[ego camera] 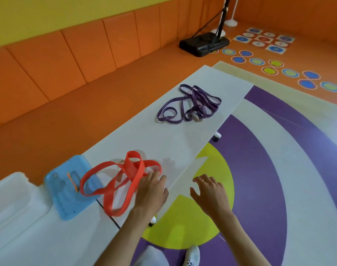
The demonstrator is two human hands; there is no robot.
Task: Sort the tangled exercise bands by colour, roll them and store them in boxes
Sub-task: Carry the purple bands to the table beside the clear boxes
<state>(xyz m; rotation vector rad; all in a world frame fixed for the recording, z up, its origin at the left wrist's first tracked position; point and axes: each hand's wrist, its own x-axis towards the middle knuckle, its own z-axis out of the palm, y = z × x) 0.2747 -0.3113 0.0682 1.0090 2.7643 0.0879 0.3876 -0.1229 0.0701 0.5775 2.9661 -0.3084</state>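
My spread left grip should pin the red bands while my empty, spread right grip draws loops toward 3 o'clock.

**One head-worn view, directed forward and down**

A single wide-angle view is given, taken from the person's head. The camera is pointed forward and down along the white table, which is seen running diagonally from the lower left to the upper right. The left hand and the right hand are seen close, low in the frame. The purple bands are seen farther along the table. The orange padded wall and the patterned floor are taken in around it.
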